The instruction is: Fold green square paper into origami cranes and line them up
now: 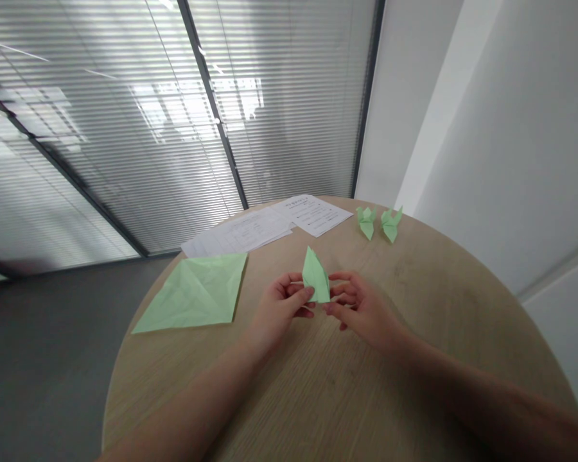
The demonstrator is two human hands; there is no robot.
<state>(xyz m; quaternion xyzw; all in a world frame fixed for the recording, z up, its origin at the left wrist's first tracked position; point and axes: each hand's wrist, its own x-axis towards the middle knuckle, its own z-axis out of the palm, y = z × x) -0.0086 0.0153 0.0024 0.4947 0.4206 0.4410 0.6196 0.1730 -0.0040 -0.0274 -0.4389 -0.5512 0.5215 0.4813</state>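
Both hands meet over the middle of the round table (414, 333): the left hand (279, 308) and right hand (361, 308) pinch a folded green paper (316, 277) between them; a creased green sheet (197, 292) lies toward the left edge, two small paper figures (378, 222) at the far edge

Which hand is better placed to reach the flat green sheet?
Left, probably. Both hands pinch the fold; the left hand sits toward the sheet, while the right hand would have to cross over.

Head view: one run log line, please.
left hand: pinches folded green paper | right hand: pinches it too | nearby: creased green sheet
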